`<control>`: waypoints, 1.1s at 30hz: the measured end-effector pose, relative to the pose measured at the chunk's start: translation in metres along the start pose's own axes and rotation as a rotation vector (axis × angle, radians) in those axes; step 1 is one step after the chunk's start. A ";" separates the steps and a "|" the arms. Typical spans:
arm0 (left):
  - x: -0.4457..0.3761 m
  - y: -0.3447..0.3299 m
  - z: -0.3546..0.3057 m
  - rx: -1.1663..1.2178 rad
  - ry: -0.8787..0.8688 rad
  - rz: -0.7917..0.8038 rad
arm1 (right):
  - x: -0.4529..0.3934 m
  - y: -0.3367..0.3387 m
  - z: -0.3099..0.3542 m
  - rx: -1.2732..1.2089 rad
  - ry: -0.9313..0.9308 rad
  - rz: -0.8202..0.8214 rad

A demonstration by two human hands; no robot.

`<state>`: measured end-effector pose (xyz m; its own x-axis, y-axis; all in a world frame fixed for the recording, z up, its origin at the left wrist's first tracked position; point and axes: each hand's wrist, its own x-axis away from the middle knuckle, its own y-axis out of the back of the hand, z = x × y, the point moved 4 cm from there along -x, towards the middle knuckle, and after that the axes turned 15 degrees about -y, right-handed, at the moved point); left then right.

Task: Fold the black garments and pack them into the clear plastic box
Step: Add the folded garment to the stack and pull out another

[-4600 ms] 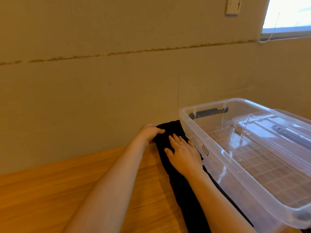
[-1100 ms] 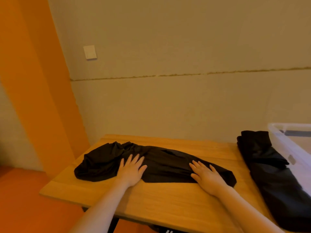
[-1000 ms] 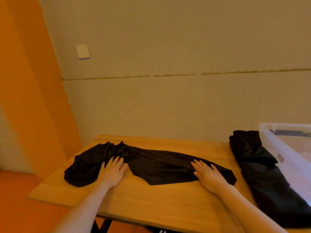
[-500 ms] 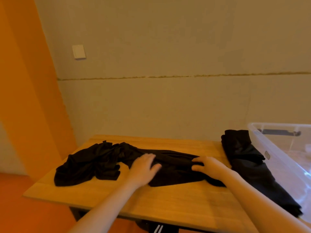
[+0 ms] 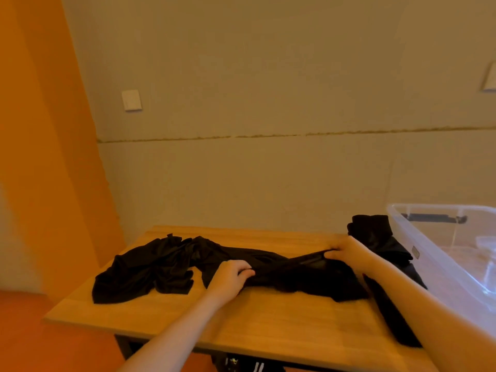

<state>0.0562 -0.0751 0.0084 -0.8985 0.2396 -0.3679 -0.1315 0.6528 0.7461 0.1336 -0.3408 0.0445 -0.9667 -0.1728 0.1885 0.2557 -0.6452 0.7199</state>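
While a crumpled black garment (image 5: 188,267) sprawls across the wooden table (image 5: 268,323), the left hand (image 5: 230,275) clutches a bunch of its cloth near the middle and the right hand (image 5: 346,251) pinches its raised right end. Right of that garment lies a folded black garment (image 5: 375,237), pressed against the clear plastic box (image 5: 440,264) at the table's right end

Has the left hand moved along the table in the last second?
Yes. The left hand has slid rightward along the wooden table, away from its left edge, and now grips the middle of the black garment.
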 end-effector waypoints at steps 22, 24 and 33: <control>-0.157 0.247 -0.181 0.484 -0.305 -0.236 | 0.068 0.231 0.135 -0.481 0.376 0.106; -0.157 0.250 -0.185 0.516 -0.333 -0.332 | 0.075 0.227 0.138 -0.231 0.297 0.121; -0.148 0.263 -0.180 0.068 -0.401 -0.400 | 0.088 0.218 0.138 0.356 0.244 0.045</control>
<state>0.0789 -0.0682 0.3595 -0.5537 0.2097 -0.8059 -0.3891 0.7905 0.4730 0.1037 -0.3937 0.3104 -0.9146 -0.3937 0.0926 0.2398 -0.3437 0.9080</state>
